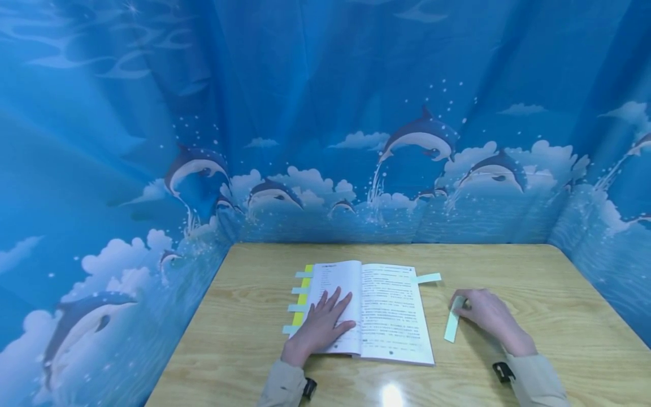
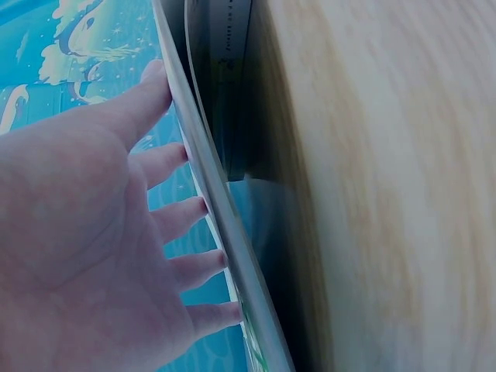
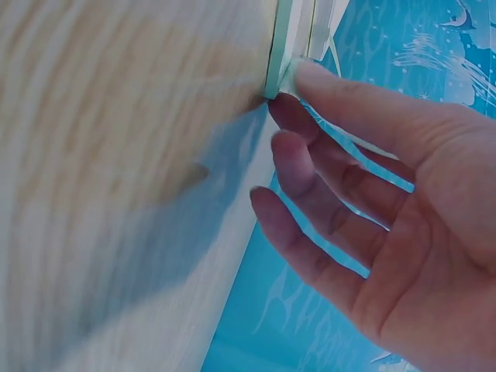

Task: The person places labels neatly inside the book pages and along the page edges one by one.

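Note:
An open book (image 1: 394,316) lies on the table, its pages printed with text. My left hand (image 1: 321,328) rests on the left page with fingers spread; in the left wrist view its fingertips (image 2: 198,208) touch the page. Right of the book, my right hand (image 1: 490,317) pinches the far end of a pale green sticky note strip (image 1: 451,329) between thumb and index finger. The right wrist view has the strip (image 3: 277,58) standing out as a thin stack beside the thumb, with the other fingers loosely bent. Whether a single sheet is lifted from it, I cannot tell.
Several pale green tabs (image 1: 299,290) stick out from the book's left side, over a yellow edge (image 1: 308,269). Another pale green tab (image 1: 429,277) juts from the upper right page. Behind the wooden table (image 1: 254,316) hangs a blue dolphin-print curtain (image 1: 315,113).

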A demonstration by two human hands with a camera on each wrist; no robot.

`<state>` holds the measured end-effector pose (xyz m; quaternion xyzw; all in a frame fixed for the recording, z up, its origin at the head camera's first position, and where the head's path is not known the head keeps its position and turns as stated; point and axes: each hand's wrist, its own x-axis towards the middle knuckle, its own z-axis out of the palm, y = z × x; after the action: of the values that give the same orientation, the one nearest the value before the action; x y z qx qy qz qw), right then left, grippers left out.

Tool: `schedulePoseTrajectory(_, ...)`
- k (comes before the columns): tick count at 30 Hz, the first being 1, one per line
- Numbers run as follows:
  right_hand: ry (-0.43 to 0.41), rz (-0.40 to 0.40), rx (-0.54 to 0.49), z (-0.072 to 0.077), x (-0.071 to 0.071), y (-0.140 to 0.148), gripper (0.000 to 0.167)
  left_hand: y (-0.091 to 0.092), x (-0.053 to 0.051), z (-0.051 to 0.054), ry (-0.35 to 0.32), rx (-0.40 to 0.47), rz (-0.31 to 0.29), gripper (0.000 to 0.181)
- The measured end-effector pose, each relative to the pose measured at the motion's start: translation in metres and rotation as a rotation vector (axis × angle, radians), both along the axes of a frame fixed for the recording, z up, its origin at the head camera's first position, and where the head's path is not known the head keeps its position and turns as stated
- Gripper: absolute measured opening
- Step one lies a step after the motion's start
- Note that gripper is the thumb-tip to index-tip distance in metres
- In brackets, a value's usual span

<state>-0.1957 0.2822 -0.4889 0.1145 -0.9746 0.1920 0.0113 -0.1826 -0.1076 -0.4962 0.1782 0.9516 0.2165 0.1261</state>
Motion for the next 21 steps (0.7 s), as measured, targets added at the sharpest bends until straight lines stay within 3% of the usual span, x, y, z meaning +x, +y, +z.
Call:
schedulePoseTrajectory(5, -0.080, -0.006, -0.007, 0.0023, -0.0003, 0.0000, 0.017, 0.0004, 0.0007, -0.0002, -0.001, 0.004, 0.003, 0.068)
schedulePoseTrajectory(10, -0.091, -0.011, -0.008, 0.0022, -0.0005, 0.0008, 0.031, 0.0006, -0.0001, -0.0005, -0.006, 0.002, 0.006, 0.068)
schedulePoseTrajectory(21, 0.022, -0.001, 0.038, 0.0000, -0.0013, 0.0013, 0.011, -0.0002, 0.0009, 0.0004, 0.006, 0.025, -0.007, 0.068)
